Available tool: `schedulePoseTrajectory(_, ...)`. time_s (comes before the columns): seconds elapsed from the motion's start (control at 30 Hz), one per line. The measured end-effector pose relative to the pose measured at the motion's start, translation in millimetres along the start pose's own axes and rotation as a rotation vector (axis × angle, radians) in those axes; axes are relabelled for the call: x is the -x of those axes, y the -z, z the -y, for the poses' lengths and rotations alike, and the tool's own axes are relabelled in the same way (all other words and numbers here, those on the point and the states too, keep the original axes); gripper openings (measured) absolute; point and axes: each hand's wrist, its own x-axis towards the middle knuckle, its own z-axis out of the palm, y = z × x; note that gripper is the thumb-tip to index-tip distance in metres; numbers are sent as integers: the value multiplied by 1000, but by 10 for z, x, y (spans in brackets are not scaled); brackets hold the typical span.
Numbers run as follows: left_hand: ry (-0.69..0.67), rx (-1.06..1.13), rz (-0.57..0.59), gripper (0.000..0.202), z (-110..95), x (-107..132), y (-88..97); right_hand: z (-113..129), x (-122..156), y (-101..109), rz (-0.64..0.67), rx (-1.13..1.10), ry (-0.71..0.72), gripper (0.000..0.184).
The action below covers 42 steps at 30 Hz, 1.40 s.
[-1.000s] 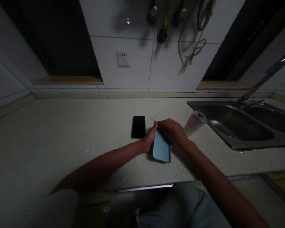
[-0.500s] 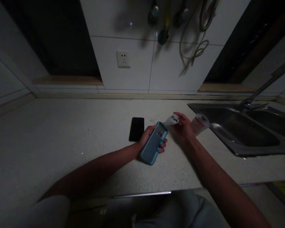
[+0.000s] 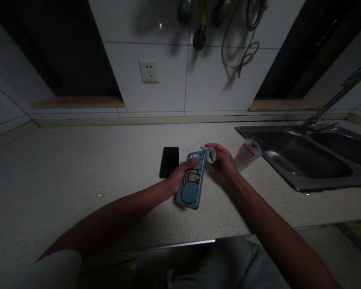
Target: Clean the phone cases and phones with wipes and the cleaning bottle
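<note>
Phone case (image 3: 188,194), blue with a cartoon on the back, is held just below and right of the frame's centre, looks lifted off the speckled countertop (image 3: 87,160) that runs across the middle of the shot. Next biggest is the steel double sink (image 3: 297,184) over at the right edge, then a clear plastic cup (image 3: 247,154) with red print, right of centre, near the right wrist.

Left hand (image 3: 177,176) has the case gripped, thumb flat near the camera cutout; its other fingers are hidden behind. Right hand (image 3: 224,162) has its fingertips pinched on something. A black smartphone (image 3: 169,162) lies on the counter just left of the case. Smallest bit is what the right hand's pinching: a crumpled white wipe (image 3: 210,154), pretty much at the case's upper right corner, touching as far as I can tell.

What's changed: the case got flipped. Half a second ago its hollow inside faced up, now it's the printed back. I'd read that as the outside and edges now being within the wipe's reach.
</note>
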Motion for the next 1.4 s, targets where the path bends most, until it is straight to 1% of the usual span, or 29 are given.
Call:
schedulePoseTrajectory(0.07,46,-10,-34,14,-6,3,-3,19,12,-14,-25,-7,1,28)
schedulePoseTrajectory(0.17,61,16,-25,12,-9,-8,-3,-7,12,-40,-61,-30,24,33)
schedulePoseTrajectory(0.23,47,36,16,16,-5,-22,4,-50,-4,-47,-101,-24,55,35)
schedulePoseTrajectory(0.33,11,115,118,24,7,-43,10,-101,-27,-46,-192,49,110,34)
schedulePoseTrajectory(0.37,-1,150,139,22,12,-48,8,-106,-24,-47,-231,86,145,33)
schedulePoseTrajectory(0.43,-18,207,141,16,17,-51,-3,-99,7,-58,-302,185,259,29)
schedulePoseTrajectory(0.5,-20,229,120,19,19,-49,-24,-86,66,-79,-337,319,390,24)
schedulePoseTrajectory(0.53,-22,231,107,23,19,-47,-36,-85,99,-91,-330,400,440,22)
schedulePoseTrajectory(0.6,-25,229,82,30,22,-47,-59,-103,154,-107,-246,583,506,19)
schedulePoseTrajectory(0.67,-40,231,54,36,31,-55,-76,-147,180,-109,-75,757,547,17)
schedulePoseTrajectory(0.73,-41,233,23,39,46,-66,-86,-197,176,-94,112,879,589,16)
schedulePoseTrajectory(0.8,-16,226,3,45,57,-75,-94,-234,162,-68,232,952,619,19)
schedulePoseTrajectory(0.93,-3,220,-5,57,62,-75,-105,-247,190,-29,310,1003,660,23)
schedulePoseTrajectory(1.07,-31,249,13,54,61,-82,-71,-230,314,-60,420,981,729,30)
schedulePoseTrajectory(1.17,-17,229,3,56,64,-91,-29,-210,413,-111,502,958,766,32)
schedulePoseTrajectory(1.3,1,207,42,58,62,-92,-7,-185,516,-156,535,906,780,33)
schedulePoseTrajectory(1.4,10,176,46,71,53,-96,-4,-192,598,-164,580,868,769,35)
